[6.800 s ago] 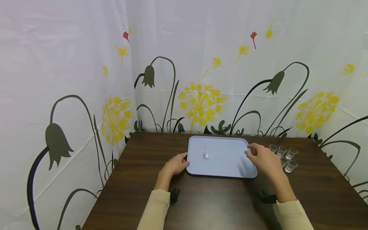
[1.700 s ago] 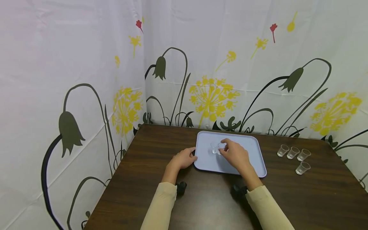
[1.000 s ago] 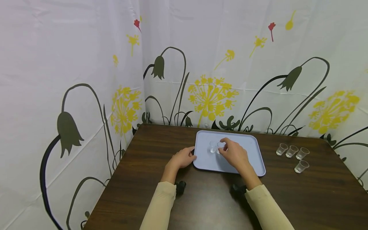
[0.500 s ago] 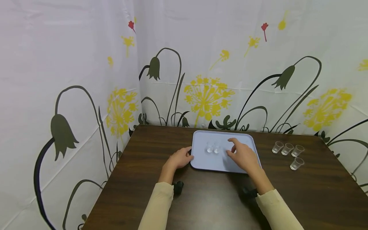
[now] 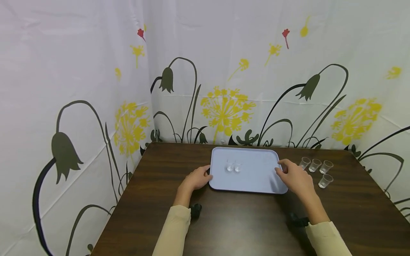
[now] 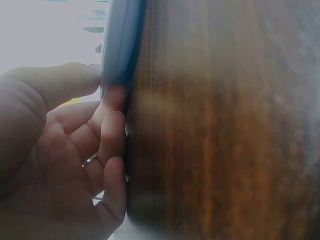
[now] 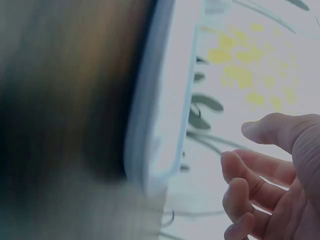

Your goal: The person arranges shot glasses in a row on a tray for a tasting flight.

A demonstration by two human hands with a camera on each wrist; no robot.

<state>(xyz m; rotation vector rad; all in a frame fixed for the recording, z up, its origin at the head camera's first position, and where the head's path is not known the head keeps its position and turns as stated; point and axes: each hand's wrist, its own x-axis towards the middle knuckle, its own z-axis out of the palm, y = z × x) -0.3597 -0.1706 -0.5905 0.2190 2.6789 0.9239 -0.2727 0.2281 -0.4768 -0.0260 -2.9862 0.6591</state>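
A pale blue tray point(image 5: 253, 177) lies on the dark wooden table, with two small clear cups point(image 5: 229, 166) side by side on its left half. My left hand point(image 5: 195, 179) grips the tray's left edge; in the left wrist view, the thumb of that hand point(image 6: 65, 145) is at the rim and a fingertip reaches beneath it. Over the tray's right edge is my right hand point(image 5: 298, 179), thumb and fingers apart, holding nothing. The right wrist view shows this hand point(image 7: 275, 180) in the air beside the tray point(image 7: 165, 100), not touching it.
Several more clear cups stand on the table right of the tray: three in a back row, including one cup point(image 5: 315, 165), and one cup point(image 5: 325, 181) in front. A white curtain point(image 5: 198, 42) with printed flowers hangs behind and to the left of the table point(image 5: 230, 220).
My right hand has let go of the second cup, which now stands beside the first, and has moved right to the tray's right edge. My left hand stays at the left edge.
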